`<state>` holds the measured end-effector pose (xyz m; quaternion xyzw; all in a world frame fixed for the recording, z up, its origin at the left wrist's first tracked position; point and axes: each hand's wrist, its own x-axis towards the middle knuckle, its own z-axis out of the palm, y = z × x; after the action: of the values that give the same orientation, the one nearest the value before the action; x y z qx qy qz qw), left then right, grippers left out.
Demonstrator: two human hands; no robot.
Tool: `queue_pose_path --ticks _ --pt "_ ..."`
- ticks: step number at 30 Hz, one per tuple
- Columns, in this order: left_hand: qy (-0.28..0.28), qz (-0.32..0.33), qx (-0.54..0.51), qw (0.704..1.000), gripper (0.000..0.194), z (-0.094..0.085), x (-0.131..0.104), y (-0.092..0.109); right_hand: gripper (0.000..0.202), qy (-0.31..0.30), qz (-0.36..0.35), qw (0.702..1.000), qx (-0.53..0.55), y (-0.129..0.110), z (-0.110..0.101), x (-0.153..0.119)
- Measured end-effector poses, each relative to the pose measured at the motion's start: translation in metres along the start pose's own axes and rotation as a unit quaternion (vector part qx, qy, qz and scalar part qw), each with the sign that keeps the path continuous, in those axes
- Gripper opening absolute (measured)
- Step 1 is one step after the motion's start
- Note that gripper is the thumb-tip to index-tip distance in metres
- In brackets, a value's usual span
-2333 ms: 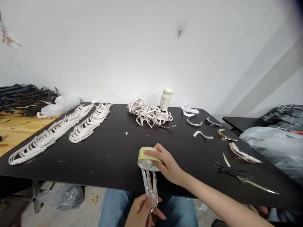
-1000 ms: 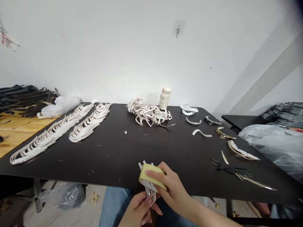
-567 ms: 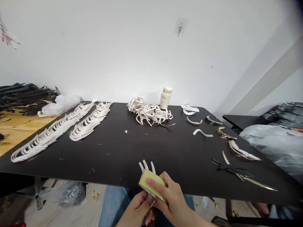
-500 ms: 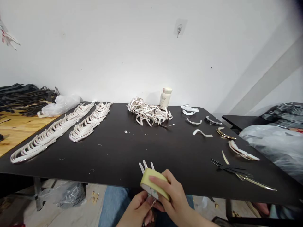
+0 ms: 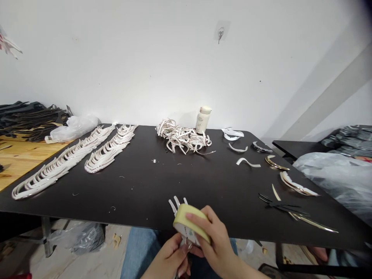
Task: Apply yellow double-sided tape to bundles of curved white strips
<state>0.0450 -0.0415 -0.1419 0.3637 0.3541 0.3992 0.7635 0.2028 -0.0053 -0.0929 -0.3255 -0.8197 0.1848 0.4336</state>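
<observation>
Black tabletop (image 5: 139, 182) stretches in front of you, a pale wall (image 5: 130, 50) rising behind it. Nearest you, past the table's front edge, your left hand (image 5: 173, 254) is nearly closed, thumb and fingers pinching the lower part of the narrow strips (image 5: 176, 203). Your right hand (image 5: 215, 234) is part open, curled around the yellow tape roll (image 5: 192, 217), which is tilted over the strips. Their pale tips poke out beyond the roll, over the table; your fingers and the roll hide the middle. Where roll and strips meet, you can't tell whether they touch.

Right of the roll, you have black strips (image 5: 283, 206) crossed with thin gold ones (image 5: 316, 224). Farther back on that side are a curved white-and-gold bundle (image 5: 296, 186), a wavy white strip (image 5: 248, 162) and a gold curved bundle (image 5: 276, 164).

Left of the roll and farther from you, two slanting rows of overlapping pale loops lie side by side, a long row (image 5: 55, 170) and a shorter row (image 5: 112, 149). Almost straight beyond the roll sits a tangled heap (image 5: 183, 137), with a cream bottle (image 5: 203, 120) upright just beside it, near the wall.
</observation>
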Motion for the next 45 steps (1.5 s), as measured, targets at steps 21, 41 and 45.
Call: queue_pose_path --ticks 21,41,45 --pt "-0.002 -0.018 0.031 0.999 0.051 -0.003 0.003 0.003 0.051 -0.14 -0.028 0.99 -0.019 0.02 -0.002 0.032" --pt "0.035 -0.06 0.072 0.995 0.081 -0.008 0.004 0.003 0.033 -0.096 0.021 0.993 0.071 0.046 -0.004 0.073" --pt "0.025 -0.058 0.088 0.994 0.085 -0.012 0.006 -0.002 0.037 -0.198 0.01 0.979 0.046 0.051 0.001 0.075"
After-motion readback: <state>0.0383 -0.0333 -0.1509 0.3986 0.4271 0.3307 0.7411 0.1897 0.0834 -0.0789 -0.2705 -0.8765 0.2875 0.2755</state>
